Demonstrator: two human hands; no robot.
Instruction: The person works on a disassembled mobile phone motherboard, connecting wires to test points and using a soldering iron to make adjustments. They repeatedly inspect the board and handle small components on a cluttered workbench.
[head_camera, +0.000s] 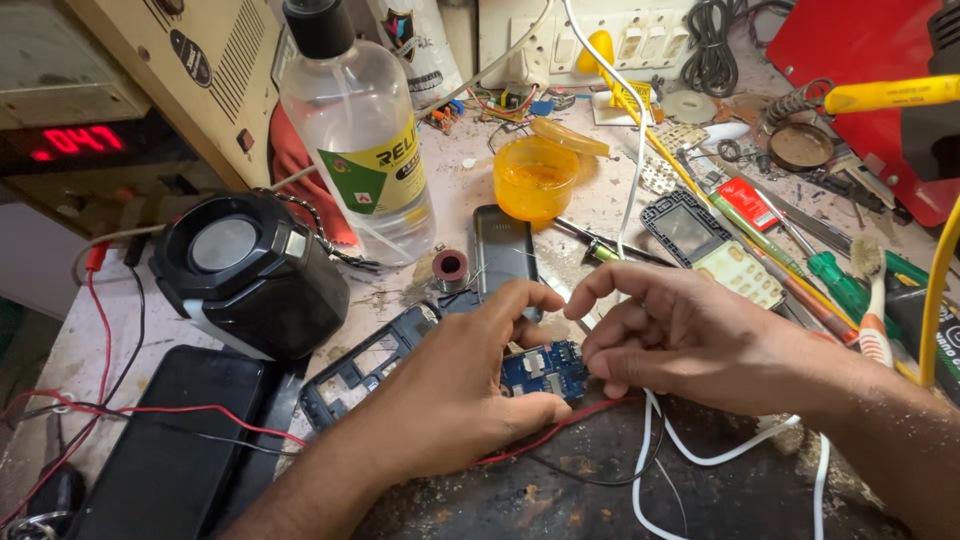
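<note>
Head view: both hands' fingers (540, 298) pinch blue circuit board (545, 368) beside black phone frame (365, 368), clear bottle (362, 130) behind.

The worn, stained workbench (470, 170) carries a crowd of repair clutter. A clear plastic bottle (358, 130) with a black cap stands near the back, beside a black magnifier lamp head (248, 272). An open orange tub (536, 176) sits behind a dark phone body (504, 248), with a small solder spool (450, 268) just beside it. A black phone frame (362, 368) lies flat near a blue circuit board (545, 368). To the right rest a phone front with keypad (712, 248), green-handled screwdrivers (838, 282) and a toothbrush (872, 300). White cables (700, 455) and a red wire (560, 425) cross the dark front edge.
</note>
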